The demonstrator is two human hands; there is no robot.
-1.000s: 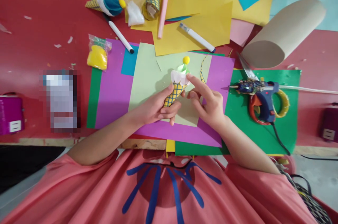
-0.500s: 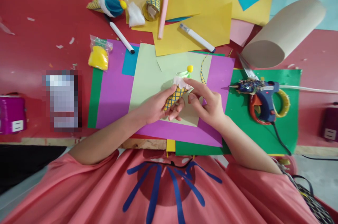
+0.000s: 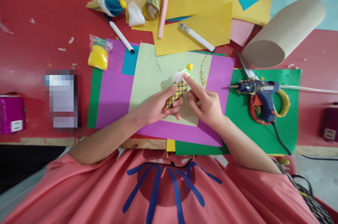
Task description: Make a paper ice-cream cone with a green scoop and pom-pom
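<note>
My left hand (image 3: 158,106) is wrapped round a small paper ice cream cone (image 3: 176,94), yellow with a blue criss-cross pattern, tilted with its wide end away from me. A soft white rim (image 3: 178,76) tops it, with some pale green and a yellow ball (image 3: 189,66) above. The index finger of my right hand (image 3: 208,103) stretches out and its tip touches the white rim. That hand's thumb is apart from the finger, and nothing is held in it. Below both hands lies a pale green sheet (image 3: 148,72) on purple paper (image 3: 113,86).
A glue gun (image 3: 264,93) and scissors (image 3: 282,103) lie at right near a cardboard tube (image 3: 285,33). Beyond my hands are markers (image 3: 198,38), a blue-topped cone (image 3: 111,2), another patterned cone (image 3: 153,4) and a bag of yellow clay (image 3: 99,56). A blurred-out object (image 3: 63,100) is at left.
The cone has turned slightly more upright in my left hand. My right index fingertip has moved a little up along the white rim, and the right hand shifted slightly left.
</note>
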